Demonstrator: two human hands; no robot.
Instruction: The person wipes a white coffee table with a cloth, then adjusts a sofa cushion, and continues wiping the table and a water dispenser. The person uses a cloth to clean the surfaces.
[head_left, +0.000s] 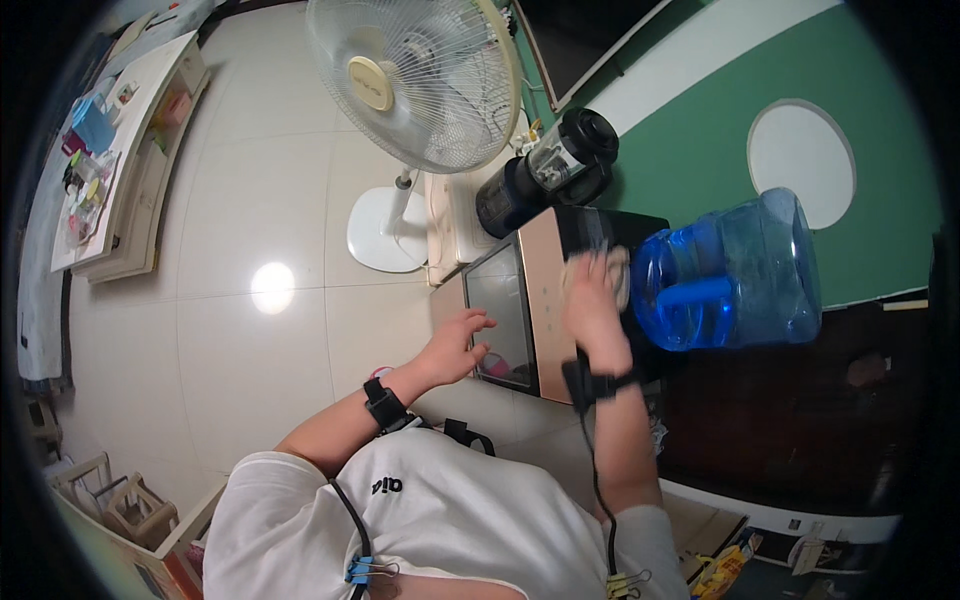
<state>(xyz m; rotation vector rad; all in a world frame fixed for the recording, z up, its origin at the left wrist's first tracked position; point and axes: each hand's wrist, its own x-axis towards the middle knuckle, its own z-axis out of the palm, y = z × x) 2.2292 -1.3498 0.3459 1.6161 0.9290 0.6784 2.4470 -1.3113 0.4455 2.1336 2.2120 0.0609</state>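
My right hand (592, 307) lies over a beige cloth (619, 271) on the black top of a water dispenser. The hand is a little blurred, and its fingers reach toward the dispenser's far side. Beside it, a blue translucent water bottle (765, 270) sits on the dispenser, holding some water. The dispenser has a rose-gold front panel (541, 285) and a dark glass door (499, 300) below it. My left hand (456, 346) is in front of that door with fingers apart and nothing in them; whether it touches the glass I cannot tell.
A blender (547, 172) stands beyond the dispenser on a pale cabinet (454, 210). A standing fan (420, 82) is farther left on the tiled floor (247, 210). A green wall (690, 142) rises behind the bottle. A white low table (142, 142) holds several small things.
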